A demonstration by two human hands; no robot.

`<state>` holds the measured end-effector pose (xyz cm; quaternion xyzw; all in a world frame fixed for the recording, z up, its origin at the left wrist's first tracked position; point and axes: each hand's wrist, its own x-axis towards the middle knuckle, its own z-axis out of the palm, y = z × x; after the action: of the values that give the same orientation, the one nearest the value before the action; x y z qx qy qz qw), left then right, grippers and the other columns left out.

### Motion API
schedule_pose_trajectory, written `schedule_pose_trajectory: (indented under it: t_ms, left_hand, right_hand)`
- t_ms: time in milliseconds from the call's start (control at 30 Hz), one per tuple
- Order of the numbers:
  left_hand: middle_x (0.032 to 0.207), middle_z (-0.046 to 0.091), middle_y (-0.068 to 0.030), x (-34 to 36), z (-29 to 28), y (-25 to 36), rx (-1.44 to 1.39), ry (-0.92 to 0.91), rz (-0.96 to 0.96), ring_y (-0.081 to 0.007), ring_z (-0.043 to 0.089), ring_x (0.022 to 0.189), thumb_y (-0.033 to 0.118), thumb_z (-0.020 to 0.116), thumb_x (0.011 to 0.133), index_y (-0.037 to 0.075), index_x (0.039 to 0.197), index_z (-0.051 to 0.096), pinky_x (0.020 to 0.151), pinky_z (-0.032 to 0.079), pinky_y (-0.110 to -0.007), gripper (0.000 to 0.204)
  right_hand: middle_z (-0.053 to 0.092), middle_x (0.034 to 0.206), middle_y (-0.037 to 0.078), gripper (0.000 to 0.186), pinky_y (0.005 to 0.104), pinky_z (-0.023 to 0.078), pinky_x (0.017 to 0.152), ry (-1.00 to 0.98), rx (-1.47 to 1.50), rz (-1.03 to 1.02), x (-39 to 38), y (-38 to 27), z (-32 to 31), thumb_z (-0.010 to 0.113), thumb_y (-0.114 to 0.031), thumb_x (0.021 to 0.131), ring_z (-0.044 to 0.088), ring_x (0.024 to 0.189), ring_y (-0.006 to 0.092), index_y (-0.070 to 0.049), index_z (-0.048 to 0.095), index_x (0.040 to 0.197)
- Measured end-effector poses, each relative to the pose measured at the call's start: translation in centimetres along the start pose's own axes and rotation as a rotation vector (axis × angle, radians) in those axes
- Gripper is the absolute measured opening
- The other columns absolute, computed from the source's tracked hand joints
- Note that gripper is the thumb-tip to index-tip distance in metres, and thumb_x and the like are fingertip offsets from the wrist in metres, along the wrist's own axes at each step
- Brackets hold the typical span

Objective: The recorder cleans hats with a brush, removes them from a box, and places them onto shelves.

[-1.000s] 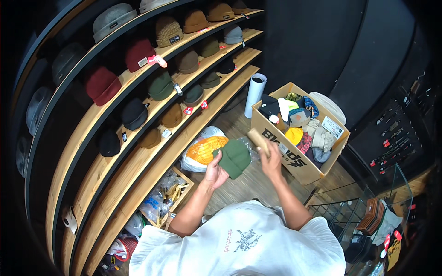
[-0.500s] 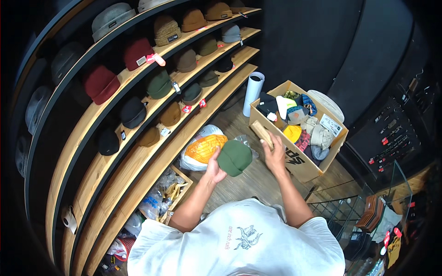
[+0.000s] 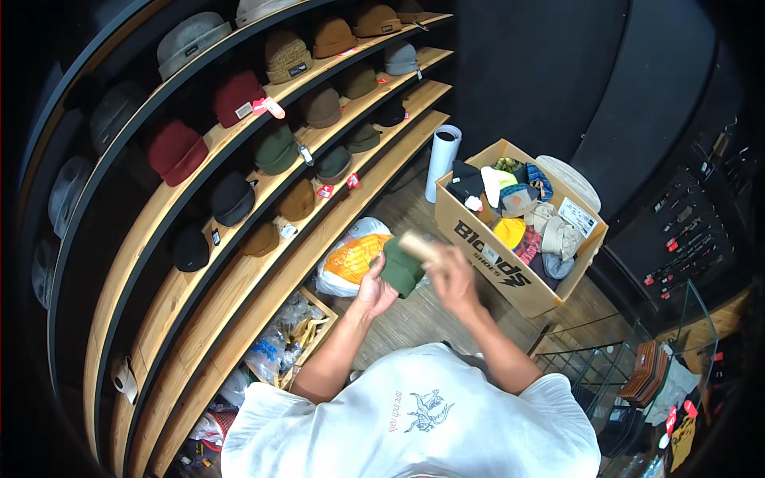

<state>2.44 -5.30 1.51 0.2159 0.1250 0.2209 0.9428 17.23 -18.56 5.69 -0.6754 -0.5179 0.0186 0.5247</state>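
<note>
My left hand is closed on the edge of a dark green beanie, which it holds up in front of me. In my right hand is a tan wooden brush, gripped at one end and smeared by motion. The brush overlaps the beanie's upper right side; whether its bristles touch the cloth I cannot tell. Just behind the beanie, a white plastic bag with an orange bundle sits on the floor.
Curved wooden shelves with rows of beanies rise on the left. A cardboard box full of hats stands ahead right, beside a white roll. A wooden crate of plastic bags lies below the shelves. Brown wallets and glass panels are at right.
My right hand has swung left with the brush, from beside the box to over the beanie. The beanie has tilted slightly in my left hand, which stays almost in place.
</note>
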Motion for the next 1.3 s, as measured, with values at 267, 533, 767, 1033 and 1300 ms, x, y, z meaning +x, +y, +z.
schedule_pose_trajectory:
  t_ms: [267,533,767,1033,1300]
  left_hand:
    - [0.136,0.054,-0.0101,-0.6,0.8,-0.1,-0.007,0.031,-0.002,-0.0232,0.054,0.124,0.045,0.038,0.102,0.007,0.138,0.044,0.107,0.040,-0.041,0.053]
    - [0.145,0.046,-0.0131,-0.6,2.4,1.3,0.058,-0.026,0.092,-0.0259,0.047,0.132,0.051,0.035,0.101,0.005,0.144,0.037,0.112,0.036,-0.039,0.063]
    - [0.145,0.045,-0.0148,-0.1,0.8,1.6,-0.130,0.037,0.031,-0.0292,0.046,0.132,0.061,0.034,0.098,0.005,0.144,0.039,0.111,0.037,-0.043,0.073]
    - [0.135,0.055,-0.0113,0.2,-0.6,1.0,0.003,0.057,0.027,-0.0244,0.054,0.124,0.033,0.043,0.101,0.005,0.138,0.045,0.106,0.042,-0.039,0.046]
    - [0.132,0.058,-0.0093,0.0,-3.1,0.2,0.084,0.183,0.064,-0.0217,0.056,0.121,0.028,0.039,0.102,0.004,0.135,0.048,0.105,0.042,-0.039,0.042]
  right_hand:
    - [0.059,0.108,0.020,0.035,0.0421,0.049,0.085,0.070,-0.038,0.122,0.5,2.9,0.4,0.064,-0.013,0.088,0.061,0.098,0.0367,0.001,0.059,0.120]
    - [0.059,0.105,0.020,0.039,0.0433,0.049,0.084,0.153,-0.189,0.180,1.3,6.3,-0.9,0.064,-0.015,0.089,0.061,0.097,0.0373,0.003,0.058,0.123]
    - [0.060,0.109,0.018,0.038,0.0384,0.048,0.089,0.120,-0.022,0.132,2.6,1.2,-3.6,0.063,-0.014,0.090,0.061,0.102,0.0324,-0.001,0.059,0.126]
    - [0.059,0.109,0.020,0.037,0.0401,0.050,0.085,-0.165,0.117,-0.050,-0.2,-0.1,1.2,0.064,-0.011,0.089,0.061,0.099,0.0366,-0.002,0.059,0.124]
    - [0.058,0.108,0.019,0.036,0.0428,0.048,0.087,-0.190,0.132,0.039,-0.8,-0.3,2.7,0.066,-0.017,0.089,0.060,0.100,0.0356,-0.001,0.060,0.121]
